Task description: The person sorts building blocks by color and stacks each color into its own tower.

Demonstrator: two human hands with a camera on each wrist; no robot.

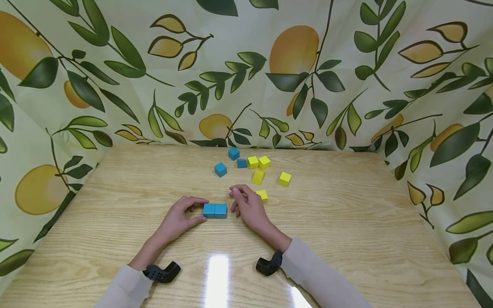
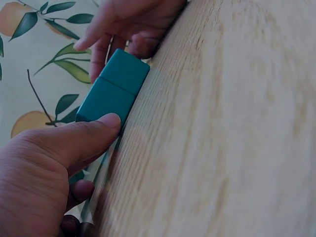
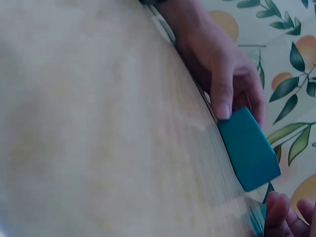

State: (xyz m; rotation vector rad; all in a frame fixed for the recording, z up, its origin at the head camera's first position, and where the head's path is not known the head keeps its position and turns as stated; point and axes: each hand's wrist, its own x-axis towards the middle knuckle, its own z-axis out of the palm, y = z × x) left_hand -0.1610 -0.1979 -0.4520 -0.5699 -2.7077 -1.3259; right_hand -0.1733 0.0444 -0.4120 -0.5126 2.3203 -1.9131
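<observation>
Pinching the left block (image 1: 209, 210) of the blue pair (image 1: 215, 210) between thumb and fingers of the left hand (image 1: 178, 217), with both blocks side by side on the table (image 1: 339, 231). Use light, even pressure to avoid twisting the seam. Holding the right hand (image 1: 251, 208) just beside the pair's right end, with fingers loosely bent, gripping nothing. For contact there, push squarely and gently; likely to skew if pressed off-center. Avoid knocking the yellow block (image 1: 262, 196) beside the right hand.
</observation>
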